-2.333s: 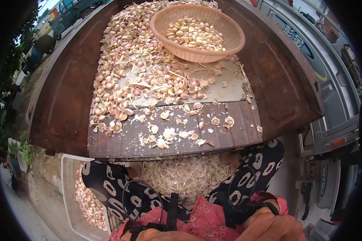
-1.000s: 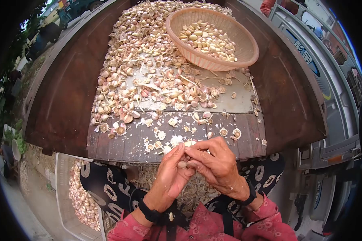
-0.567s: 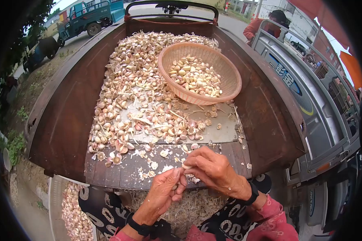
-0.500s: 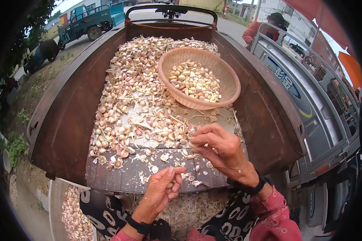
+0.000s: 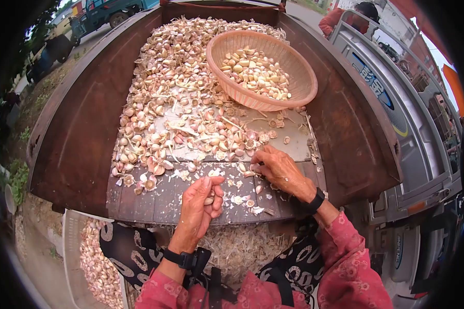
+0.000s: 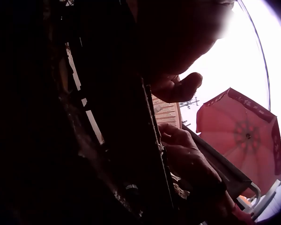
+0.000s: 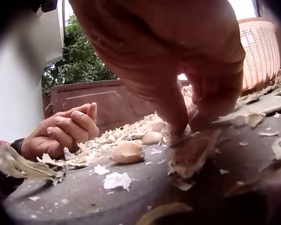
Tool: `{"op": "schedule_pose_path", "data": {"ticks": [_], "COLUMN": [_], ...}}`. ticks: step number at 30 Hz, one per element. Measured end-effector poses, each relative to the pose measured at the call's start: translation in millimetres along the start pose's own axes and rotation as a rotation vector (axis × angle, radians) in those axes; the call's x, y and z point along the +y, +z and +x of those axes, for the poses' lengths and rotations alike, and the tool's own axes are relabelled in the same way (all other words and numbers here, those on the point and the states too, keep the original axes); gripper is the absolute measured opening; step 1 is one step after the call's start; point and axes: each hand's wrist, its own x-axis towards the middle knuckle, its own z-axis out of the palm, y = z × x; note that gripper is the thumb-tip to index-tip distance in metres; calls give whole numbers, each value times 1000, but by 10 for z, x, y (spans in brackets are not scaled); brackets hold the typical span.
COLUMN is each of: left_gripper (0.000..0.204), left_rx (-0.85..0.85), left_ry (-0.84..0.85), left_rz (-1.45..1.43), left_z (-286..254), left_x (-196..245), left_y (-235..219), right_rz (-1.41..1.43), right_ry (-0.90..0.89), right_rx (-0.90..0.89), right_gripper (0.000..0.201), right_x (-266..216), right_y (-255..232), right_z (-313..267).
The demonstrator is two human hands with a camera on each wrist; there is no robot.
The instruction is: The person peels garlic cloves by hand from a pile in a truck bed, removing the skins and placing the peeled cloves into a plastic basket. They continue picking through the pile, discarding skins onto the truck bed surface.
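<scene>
My left hand [image 5: 195, 202] is raised over the front edge of the cart bed, fingers curled round a garlic clove [image 5: 209, 200]. To its right, my right hand [image 5: 281, 171] reaches down at the dark boards, fingers bent, beside a loose clove [image 5: 249, 174]. Close up in the right wrist view, its thumb and fingers point down among cloves and skins; I cannot tell if they pinch one. A plump clove [image 7: 127, 153] lies nearby on the boards. The left wrist view is mostly dark.
Unpeeled garlic [image 5: 154, 98] heaps across the left and back of the cart bed. A pink plastic basket [image 5: 301, 85] of peeled cloves stands back right. Rusty side walls [image 5: 82, 129] flank the bed. A white crate [image 5: 71, 257] of garlic stands below left. Another person [image 5: 340, 23] is beyond.
Both hands rise from the lap and come together over the front boards. They then part: the left stays near the edge with its clove, while the right moves right and down onto the boards.
</scene>
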Motion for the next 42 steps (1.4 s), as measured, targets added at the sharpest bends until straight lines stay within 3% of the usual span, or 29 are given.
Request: {"op": "schedule_pose_path", "data": {"ticks": [5,7,9,11,14,16,27,32,34,35,37,40,42], "left_gripper": [33,33,34,34,35,35,35,35,34,34,34,35,35], "left_rx": [-6,4,10,9,9,8,-6,3,16,17,14,20,14], "left_ry": [11,9,4,7,11,25,17,24,24,19,17,6,21], "left_rz": [4,10,17,28,47,58,75,97,102,102,98,99,112], "left_z": [1,-7,0,-1,-13,1,0,1,2,-7,1,-39,1], "left_x": [-7,-10,-7,-8,-20,-25,-13,-22,-18,-15,-1,-20,-7], "left_y": [2,9,21,19,30,28,22,38,50,49,57,40,45], "right_rz": [211,857,1181,1253,1553,1639,1511,1431,1362,1393,1406,1399,1156], "right_ry": [108,248,31,-407,-317,-447,-631,-755,-762,-605,-445,-341,-564], "right_rx": [61,-20,9,-19,102,-99,70,233,221,25,-171,-61,77], "right_gripper": [21,19,18,17,10,8,9,10,10,9,7,7,8], "right_x": [-142,-582,-1096,-1482,-1986,-1953,-1964,-1990,-1941,-1915,-1944,-2000,-1884], "right_y": [-41,-288,-505,-755,-894,-970,-857,-762,-820,-887,-966,-993,-1019], "right_z": [-83,-225,-490,-678,-986,-907,-916,-925,-981,-1061,-1099,-1080,-912]}}
